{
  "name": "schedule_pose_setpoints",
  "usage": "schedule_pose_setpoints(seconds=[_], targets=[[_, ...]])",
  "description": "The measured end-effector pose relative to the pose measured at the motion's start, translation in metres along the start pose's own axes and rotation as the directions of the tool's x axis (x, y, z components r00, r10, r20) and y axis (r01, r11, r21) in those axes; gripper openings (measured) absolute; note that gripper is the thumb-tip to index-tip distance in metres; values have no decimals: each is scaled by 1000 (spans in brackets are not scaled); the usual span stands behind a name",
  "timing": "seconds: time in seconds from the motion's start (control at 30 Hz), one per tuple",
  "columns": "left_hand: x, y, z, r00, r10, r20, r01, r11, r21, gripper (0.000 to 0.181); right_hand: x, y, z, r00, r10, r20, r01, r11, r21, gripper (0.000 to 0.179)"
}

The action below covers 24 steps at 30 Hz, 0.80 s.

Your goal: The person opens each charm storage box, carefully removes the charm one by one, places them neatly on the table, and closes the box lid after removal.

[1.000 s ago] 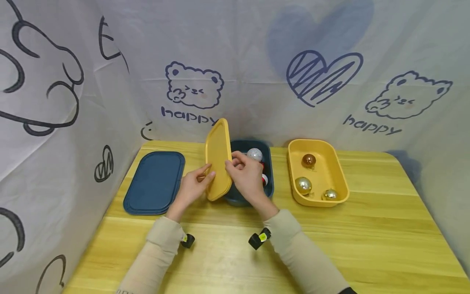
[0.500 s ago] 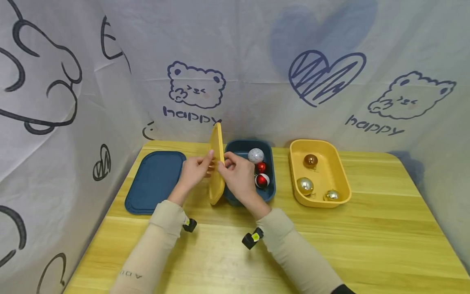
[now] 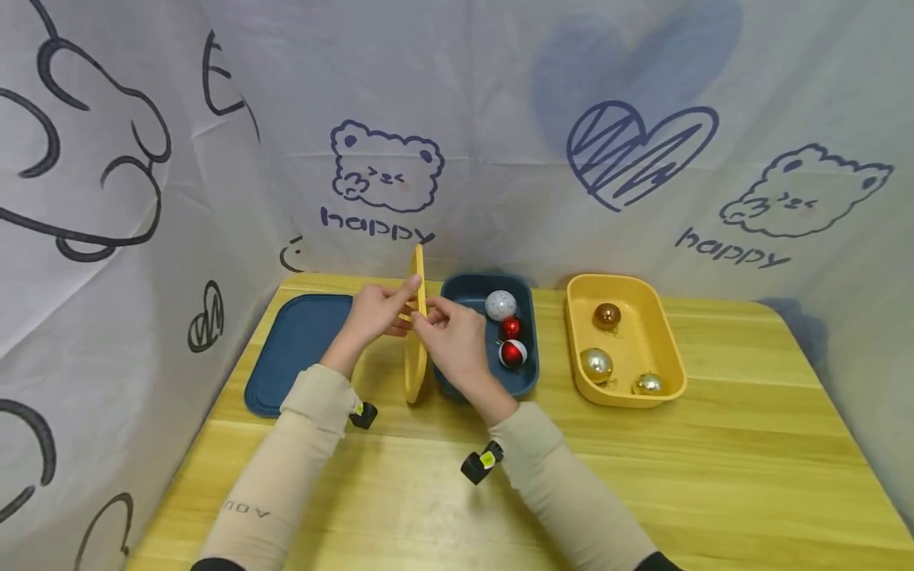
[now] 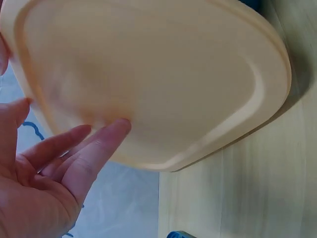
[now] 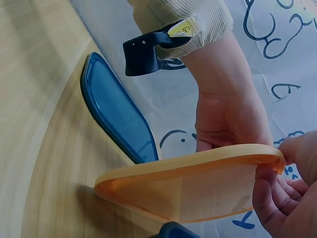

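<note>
A yellow lid (image 3: pixel 414 369) stands on edge, nearly upright, just left of a dark blue box (image 3: pixel 527 373). My right hand (image 3: pixel 457 341) pinches the lid's rim between thumb and fingers, as the right wrist view shows. On the lid's other side is my left hand (image 3: pixel 374 313), its extended fingertips at the broad face and the thumb close to the rim. Inside the blue box lie a speckled white ball (image 3: pixel 501 305), a small red ball (image 3: pixel 510 327) and a red-and-white ball (image 3: pixel 512 354). Part of the box is hidden behind my right hand.
A dark blue lid (image 3: pixel 289 349) lies flat at the left of the wooden table (image 3: pixel 643 476). To the right stands a yellow box (image 3: pixel 631 337) with a brown ball (image 3: pixel 607 316) and two gold balls (image 3: pixel 596 365) in it. White printed cloth (image 3: pixel 500 143) hangs behind.
The yellow lid has turned from slanting to almost edge-on in the head view and shifted slightly left, away from the blue box. Both hands moved with it, uncovering the balls.
</note>
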State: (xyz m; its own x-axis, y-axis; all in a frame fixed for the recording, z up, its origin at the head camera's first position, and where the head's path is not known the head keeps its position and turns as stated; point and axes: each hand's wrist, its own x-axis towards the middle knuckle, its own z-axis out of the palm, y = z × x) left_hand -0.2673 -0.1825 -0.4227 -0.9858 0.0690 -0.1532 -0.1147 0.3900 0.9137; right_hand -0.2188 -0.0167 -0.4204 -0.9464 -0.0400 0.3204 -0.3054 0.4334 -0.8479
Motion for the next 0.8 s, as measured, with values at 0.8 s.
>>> schedule_pose_setpoints(seconds=[0.8], targets=[[-12,5,-36,997,26,-68,-26,1000,2,51,-6,-11,16,958,9,286,-42,993,107,40]])
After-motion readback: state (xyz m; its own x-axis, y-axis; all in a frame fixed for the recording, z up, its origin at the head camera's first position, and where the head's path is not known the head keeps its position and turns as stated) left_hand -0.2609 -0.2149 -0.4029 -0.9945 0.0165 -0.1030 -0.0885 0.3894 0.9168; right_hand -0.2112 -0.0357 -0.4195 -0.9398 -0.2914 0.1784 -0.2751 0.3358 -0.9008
